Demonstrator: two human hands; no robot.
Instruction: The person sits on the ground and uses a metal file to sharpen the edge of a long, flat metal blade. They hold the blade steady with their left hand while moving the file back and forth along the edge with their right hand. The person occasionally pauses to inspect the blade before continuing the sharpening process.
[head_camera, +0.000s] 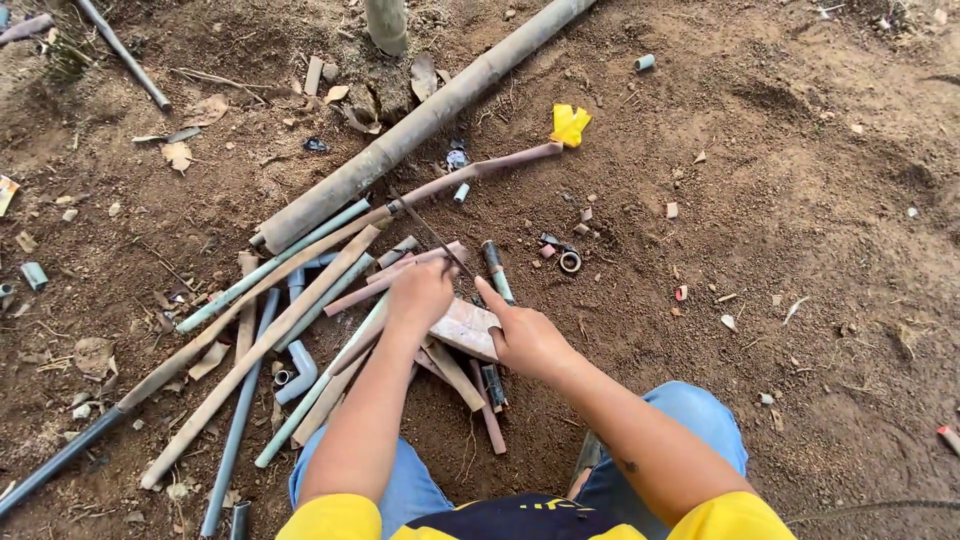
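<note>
- Squatting over bare dirt ground (800, 200), blue jeans and yellow sleeves showing at the bottom edge.
- Left hand (420, 292) reaching down onto a thin pinkish pipe (385, 281) in the pile, fingers curled over it; looking like a closed grip on that pipe, though the fingertips are hidden, so not totally sure.
- Right hand (525, 338) resting against the edge of a flat pale brick (465, 328), fingers stretched out and loosely spread, not pinching anything.
- Lying right between both hands, that brick, sitting on top of a few short pipe offcuts.
- Poking out from above the left hand, a thin dark saw blade (430, 232) running diagonally up and left toward the long pipes.
- Sprawling to the left, a messy heap of grey-blue pipes (262, 272) and tan ones, most angled the same diagonal way, plus a grey elbow fitting (300, 372) near the left knee.
- Stretching across the top, a thick muddy pipe (420, 122), well apart from the hands.
- Sitting further up, a yellow scrap (570, 124) touching the end of a slim brownish pipe.
- Lying just right of the pile, a small ring fitting (570, 262) and a short dark tube (497, 270) close to the right fingertips.
</note>
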